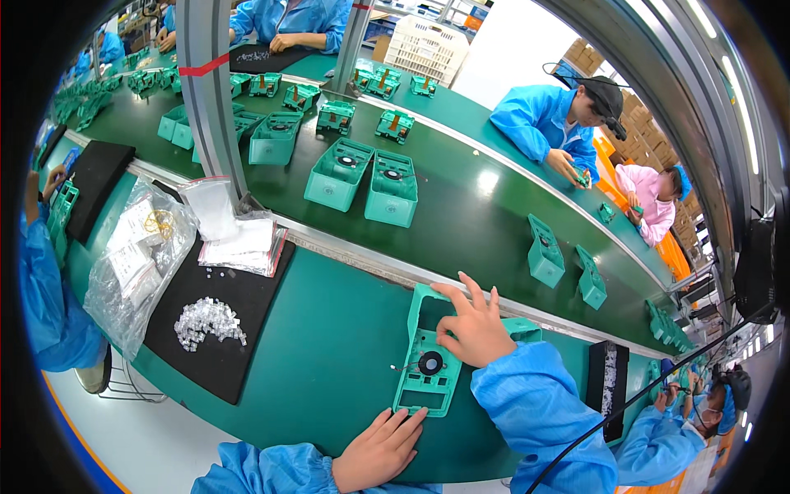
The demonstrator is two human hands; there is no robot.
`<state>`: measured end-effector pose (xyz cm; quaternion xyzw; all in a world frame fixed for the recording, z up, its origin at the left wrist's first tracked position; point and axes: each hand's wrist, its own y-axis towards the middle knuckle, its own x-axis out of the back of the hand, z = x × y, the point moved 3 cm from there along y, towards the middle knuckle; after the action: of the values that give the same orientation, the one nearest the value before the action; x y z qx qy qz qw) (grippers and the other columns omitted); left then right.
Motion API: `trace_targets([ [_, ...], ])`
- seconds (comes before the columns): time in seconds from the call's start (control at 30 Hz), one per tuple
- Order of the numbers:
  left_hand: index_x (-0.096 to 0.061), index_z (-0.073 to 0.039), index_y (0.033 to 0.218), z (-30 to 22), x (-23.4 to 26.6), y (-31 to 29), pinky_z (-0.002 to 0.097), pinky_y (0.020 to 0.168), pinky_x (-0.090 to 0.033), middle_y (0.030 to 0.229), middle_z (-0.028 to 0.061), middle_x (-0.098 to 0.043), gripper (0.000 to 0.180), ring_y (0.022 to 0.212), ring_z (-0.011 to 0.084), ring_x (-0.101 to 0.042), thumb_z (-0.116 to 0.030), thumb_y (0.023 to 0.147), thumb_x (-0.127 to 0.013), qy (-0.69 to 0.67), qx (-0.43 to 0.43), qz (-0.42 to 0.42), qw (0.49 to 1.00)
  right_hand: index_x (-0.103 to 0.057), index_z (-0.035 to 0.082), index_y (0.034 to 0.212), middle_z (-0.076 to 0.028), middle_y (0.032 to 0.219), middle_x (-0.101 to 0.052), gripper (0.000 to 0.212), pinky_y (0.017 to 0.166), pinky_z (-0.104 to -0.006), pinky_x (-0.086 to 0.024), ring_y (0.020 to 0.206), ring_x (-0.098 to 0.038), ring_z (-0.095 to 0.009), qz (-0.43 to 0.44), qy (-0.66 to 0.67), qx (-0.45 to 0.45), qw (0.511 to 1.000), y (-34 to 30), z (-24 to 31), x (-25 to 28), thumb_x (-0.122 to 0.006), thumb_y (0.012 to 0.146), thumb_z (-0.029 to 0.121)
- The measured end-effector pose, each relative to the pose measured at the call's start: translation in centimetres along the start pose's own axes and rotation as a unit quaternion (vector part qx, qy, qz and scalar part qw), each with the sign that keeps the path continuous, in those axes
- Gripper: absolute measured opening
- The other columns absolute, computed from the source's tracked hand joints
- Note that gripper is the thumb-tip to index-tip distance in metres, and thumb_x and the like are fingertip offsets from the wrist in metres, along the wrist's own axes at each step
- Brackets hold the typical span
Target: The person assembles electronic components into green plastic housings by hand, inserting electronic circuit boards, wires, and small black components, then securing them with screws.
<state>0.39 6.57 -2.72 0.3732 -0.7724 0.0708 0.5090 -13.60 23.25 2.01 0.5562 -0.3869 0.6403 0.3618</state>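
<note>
A green plastic housing (415, 384) lies on the green bench in front of me. It has a rectangular opening at its far end, and a round black speaker (429, 362) with thin wires sits in it. My left hand (380, 449) lies flat, its fingertips at the housing's near edge. Above the housing's right side is my right hand (479, 331), with fingers spread and thumb bent inward; I see nothing held between them. Partly hidden behind my right wrist is another green housing (522, 329).
On a black mat (257, 329) at left lie a pile of small clear pieces (209, 323) and bagged parts (239, 239). A black tray (607, 391) stands at right. Beyond the metal rail, green housings (391, 189) sit on the conveyor. A post (212, 99) rises left; co-workers sit around.
</note>
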Motion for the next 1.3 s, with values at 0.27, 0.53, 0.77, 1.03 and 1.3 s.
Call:
trace_targets([
  [0.27,-0.06,-0.001,0.108,0.3,0.0,0.3,0.0425,0.095,-0.039,0.131,0.0123,-0.047,0.036,0.111,0.0289,-0.049,-0.022,0.079,-0.061,-0.015,-0.003,0.001,1.0,-0.064,0.008,0.07,-0.007,0.133,-0.035,0.014,0.094,-0.0719,-0.025,0.131,-0.023,-0.037,-0.02,-0.081,0.027,0.996,0.5,0.6,-0.1,-0.07,0.071,0.02],
  [0.53,-0.059,0.0,0.108,0.5,-0.5,0.3,0.0437,0.093,-0.039,0.13,0.0142,-0.046,0.036,0.109,0.0306,-0.049,-0.022,0.08,-0.06,-0.037,-0.006,0.012,0.999,-0.06,0.009,0.088,-0.006,0.125,-0.043,0.027,0.095,-0.0654,-0.03,0.124,-0.035,-0.036,-0.018,-0.107,0.032,0.994,1.7,-0.1,0.7,-0.073,0.066,0.017],
  [0.77,-0.055,-0.004,0.113,0.9,-0.8,-0.3,0.0437,0.098,-0.035,0.125,0.0145,-0.049,0.036,0.113,0.0328,-0.045,-0.017,0.079,-0.062,-0.053,-0.007,-0.062,0.997,-0.058,0.019,0.096,0.0,0.108,-0.055,0.019,0.085,-0.0423,-0.042,0.106,-0.051,-0.027,-0.173,-0.132,0.309,0.926,2.5,1.2,0.0,-0.054,0.078,0.015],
  [1.03,-0.06,-0.003,0.096,9.6,10.1,-6.0,0.0419,0.084,-0.04,0.106,0.0128,-0.055,0.031,0.094,0.0325,-0.05,0.004,0.065,-0.061,0.115,0.231,-0.26,0.93,-0.063,0.017,0.097,-0.004,0.088,-0.063,0.023,0.072,-0.0364,-0.047,0.084,-0.059,-0.027,-0.135,-0.048,0.046,0.989,2.8,-8.1,1.6,-0.06,0.074,0.013],
  [1.3,-0.058,-0.005,0.095,14.8,11.7,-8.7,0.038,0.079,-0.041,0.097,0.0097,-0.053,0.03,0.09,0.0307,-0.049,0.002,0.067,-0.065,0.19,0.391,-0.277,0.857,-0.061,0.008,0.104,-0.018,0.104,-0.062,0.029,0.083,-0.0433,-0.046,0.097,-0.057,-0.036,-0.102,0.049,-0.368,0.923,4.4,-22.0,-0.2,-0.059,0.08,0.022],
])
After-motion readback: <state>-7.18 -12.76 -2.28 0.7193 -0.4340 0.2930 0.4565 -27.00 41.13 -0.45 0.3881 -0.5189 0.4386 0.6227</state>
